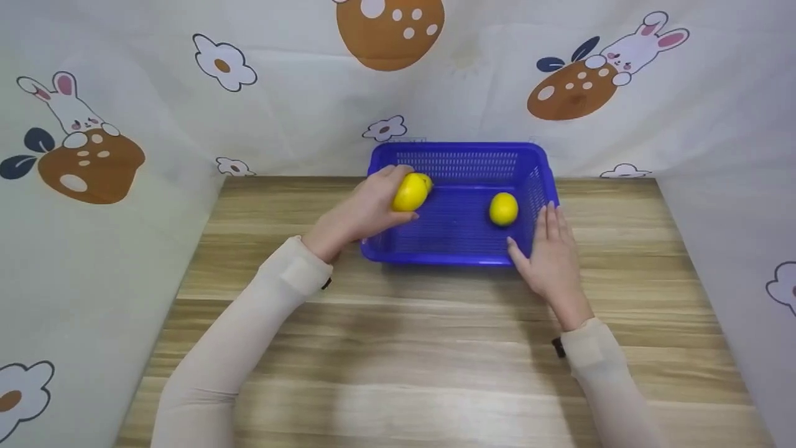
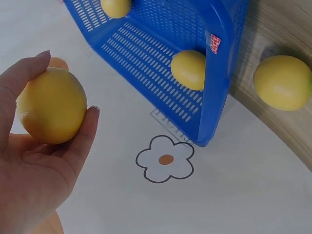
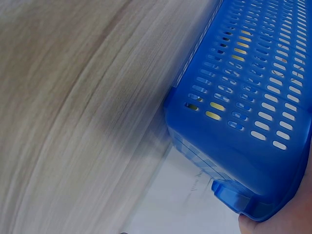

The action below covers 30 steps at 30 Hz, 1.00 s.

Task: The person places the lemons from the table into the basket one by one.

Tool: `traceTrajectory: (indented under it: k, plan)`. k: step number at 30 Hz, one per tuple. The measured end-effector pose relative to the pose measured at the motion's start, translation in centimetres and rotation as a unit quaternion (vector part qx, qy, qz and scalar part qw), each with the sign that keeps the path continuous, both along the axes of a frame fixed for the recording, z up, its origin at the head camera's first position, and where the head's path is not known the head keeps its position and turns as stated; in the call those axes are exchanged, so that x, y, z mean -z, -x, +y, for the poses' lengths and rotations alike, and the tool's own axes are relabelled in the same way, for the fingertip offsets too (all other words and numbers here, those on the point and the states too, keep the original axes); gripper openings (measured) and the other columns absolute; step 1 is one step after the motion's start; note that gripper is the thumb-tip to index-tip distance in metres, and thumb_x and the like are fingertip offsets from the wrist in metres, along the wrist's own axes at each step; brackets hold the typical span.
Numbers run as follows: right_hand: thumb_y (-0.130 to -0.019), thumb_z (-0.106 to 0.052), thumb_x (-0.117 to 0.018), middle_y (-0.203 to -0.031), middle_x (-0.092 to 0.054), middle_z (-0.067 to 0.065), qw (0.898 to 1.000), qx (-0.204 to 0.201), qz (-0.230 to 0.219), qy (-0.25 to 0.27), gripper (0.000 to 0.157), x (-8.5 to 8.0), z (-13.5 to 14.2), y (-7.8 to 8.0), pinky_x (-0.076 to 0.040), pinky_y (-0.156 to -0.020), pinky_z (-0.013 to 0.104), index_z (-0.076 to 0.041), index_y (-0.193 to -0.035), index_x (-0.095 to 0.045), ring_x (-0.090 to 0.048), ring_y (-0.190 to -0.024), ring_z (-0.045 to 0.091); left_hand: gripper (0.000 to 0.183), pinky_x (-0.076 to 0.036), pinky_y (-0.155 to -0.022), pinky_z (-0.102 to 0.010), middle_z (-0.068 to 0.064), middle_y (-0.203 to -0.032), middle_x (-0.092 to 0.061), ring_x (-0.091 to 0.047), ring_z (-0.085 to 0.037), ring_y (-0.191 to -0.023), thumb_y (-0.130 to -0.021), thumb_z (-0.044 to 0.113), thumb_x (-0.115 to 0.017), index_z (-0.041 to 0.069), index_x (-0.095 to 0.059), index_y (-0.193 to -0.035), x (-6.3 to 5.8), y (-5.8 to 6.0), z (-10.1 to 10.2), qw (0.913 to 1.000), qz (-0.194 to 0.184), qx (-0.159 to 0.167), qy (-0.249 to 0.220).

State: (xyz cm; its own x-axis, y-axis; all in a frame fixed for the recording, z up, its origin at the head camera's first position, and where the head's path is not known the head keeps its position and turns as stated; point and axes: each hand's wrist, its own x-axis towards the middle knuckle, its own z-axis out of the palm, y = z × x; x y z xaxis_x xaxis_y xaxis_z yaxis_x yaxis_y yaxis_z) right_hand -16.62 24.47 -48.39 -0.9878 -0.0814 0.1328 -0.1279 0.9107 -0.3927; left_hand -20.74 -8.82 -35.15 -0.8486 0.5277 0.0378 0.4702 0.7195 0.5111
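My left hand (image 1: 373, 202) grips a yellow lemon (image 1: 410, 193) above the left part of a blue plastic basket (image 1: 457, 258). In the left wrist view the thumb and fingers wrap around this lemon (image 2: 52, 106). A second lemon (image 1: 426, 181) shows just behind it, inside the basket. Another lemon (image 1: 504, 209) lies on the basket floor toward the right. Outside the basket, a lemon (image 2: 282, 83) sits on the wooden table, hidden in the head view. My right hand (image 1: 552, 261) rests at the basket's front right corner, fingers straight along the rim, thumb apart at the front.
The basket stands on a wood-grain table (image 1: 435, 348), close to the back wall. White cloth (image 1: 298, 112) printed with rabbits and flowers covers the back and both sides. The basket's slotted side wall (image 3: 243, 97) fills much of the right wrist view.
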Motion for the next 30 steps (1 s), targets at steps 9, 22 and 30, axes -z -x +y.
traceTrajectory:
  k: [9,22,30]
  plan:
    - [-0.105,-0.049,-0.049,-0.169,-0.015,0.036,1.000,-0.001,-0.005,-0.001,0.090,0.01,-0.10,-0.03,-0.010,-0.132,0.056,0.019,-0.158,-0.022,-0.012,-0.160,0.050,0.070,-0.056,-0.102,-0.044,-0.024,-0.136,-0.060,-0.062,-0.034,-0.114,-0.093,0.024,-0.082,-0.005,-0.048,-0.147,0.34,0.37,0.06,1.0000,-0.002,0.000,0.001]
    - [-0.104,-0.047,-0.051,-0.168,-0.018,0.038,1.000,-0.003,0.010,-0.005,0.089,0.04,-0.15,0.08,-0.015,-0.130,0.059,0.021,-0.157,-0.024,-0.016,-0.159,0.051,0.075,-0.053,-0.110,-0.046,-0.024,-0.146,-0.055,-0.059,-0.035,-0.124,-0.094,0.023,-0.080,-0.003,-0.042,-0.154,0.15,0.36,0.02,0.9999,-0.011,-0.005,0.013]
    - [-0.104,-0.046,-0.051,-0.168,-0.018,0.038,1.000,0.001,0.006,-0.003,0.089,-0.07,-0.03,-0.03,-0.014,-0.131,0.060,0.020,-0.157,-0.024,-0.017,-0.158,0.051,0.083,-0.033,-0.127,-0.045,-0.022,-0.162,-0.041,-0.042,-0.035,-0.150,-0.098,0.030,-0.078,0.000,-0.034,-0.162,-0.18,0.35,-0.10,0.9994,-0.024,-0.011,0.024]
